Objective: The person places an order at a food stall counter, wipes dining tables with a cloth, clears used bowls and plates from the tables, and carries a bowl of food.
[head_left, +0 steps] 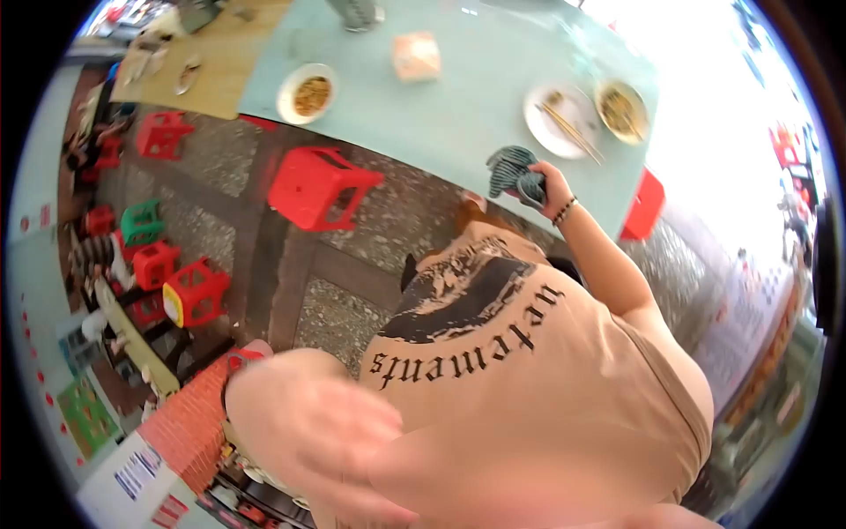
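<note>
My right hand [553, 187], with a dark beaded bracelet on its wrist, is closed around a bunched bundle of grey striped knit gloves [513, 172]. It holds them at the near edge of the pale green table [388, 110]. Just beyond lie a white plate [538, 132] with chopsticks [571, 132] across it and a bowl of food [621, 110]. My left hand [344, 432] is close to the camera, in front of my tan shirt [564, 353]. Motion smears its fingers, and I cannot make out anything in it.
On the table are a bowl of noodle-like food [312, 95], a tissue packet [416, 56] and a grey container [357, 13]. A red stool [308, 189] stands by the near edge and another red stool [643, 207] by the right corner. More stools stand left.
</note>
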A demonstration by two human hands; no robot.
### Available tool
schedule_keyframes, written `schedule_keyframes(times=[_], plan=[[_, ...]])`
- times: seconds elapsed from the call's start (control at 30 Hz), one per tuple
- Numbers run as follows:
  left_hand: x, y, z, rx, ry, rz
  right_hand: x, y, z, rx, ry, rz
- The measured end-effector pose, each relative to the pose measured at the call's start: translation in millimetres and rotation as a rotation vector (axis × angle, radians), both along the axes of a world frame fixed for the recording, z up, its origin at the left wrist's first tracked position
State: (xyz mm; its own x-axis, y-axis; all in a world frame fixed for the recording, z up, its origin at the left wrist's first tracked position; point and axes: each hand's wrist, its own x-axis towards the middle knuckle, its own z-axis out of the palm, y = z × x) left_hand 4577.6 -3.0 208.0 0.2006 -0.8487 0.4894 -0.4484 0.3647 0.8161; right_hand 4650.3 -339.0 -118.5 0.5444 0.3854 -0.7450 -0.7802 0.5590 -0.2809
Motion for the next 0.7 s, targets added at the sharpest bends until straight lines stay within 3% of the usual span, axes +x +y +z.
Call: schedule_keyframes(times=[0.03, 0.07, 0.1, 0.13, 0.17, 0.27, 0.3, 0.4, 0.57, 0.63, 0.67, 0.7], plan=[[23.4, 22.5, -12.1, 0.097, 0.067, -0.026, 8.8, 10.6, 5.7, -0.05, -0.008, 0.028], [14.5, 40.7, -35.9, 0.12, 0.245, 0.201, 15.6, 15.4, -6.6, -0.019, -0.028, -0.05], [19.9, 49.5, -35.4, 0.28, 0.125, 0.492, 13.9, 18.5, -3.1, -0.005, -0.042, -0.017], [2.3, 28.7, -39.5, 0.293, 0.6, 1.097, 12.0, 21.0, 9.9, -0.042, -0.052, 0.005], [26.7, 46.2, -74.5, 0.055, 0.602, 1.097, 14.2, 28.6, 21.1, -0.08, -0.062, 0.027], [106.4, 125.0, -198.6, -0.02, 0.957, 1.488, 34.4, 66.7, 12.0, -0.161, -0.107, 0.017], [126.0, 151.3, -246.1, 0.083, 1.016, 1.625, 46.4, 80.4, 5.7, -0.162, -0.092, 0.039], [166.3, 208.9, -365.5, 0.374, 1.151, 1.76, 46.0, 107.8, 5.9, -0.243, 0.009, -0.06], [221.2, 244.2, -443.4, 0.46, 1.522, 1.534, 49.3, 134.6, -42.3, -0.674, -0.127, -0.029], [233.8, 247.2, -450.0, 0.278, 1.676, 1.243, 65.8, 148.2, -53.4, -1.328, -0.525, 0.323], [238.9, 245.9, -442.4, 0.228, 1.71, 1.172, 70.8, 157.3, -49.9, -1.342, -0.49, 0.312], [238.4, 239.4, -432.2, 0.261, 1.695, 1.07, 74.0, 165.0, -45.3, -1.637, -0.666, 0.359]])
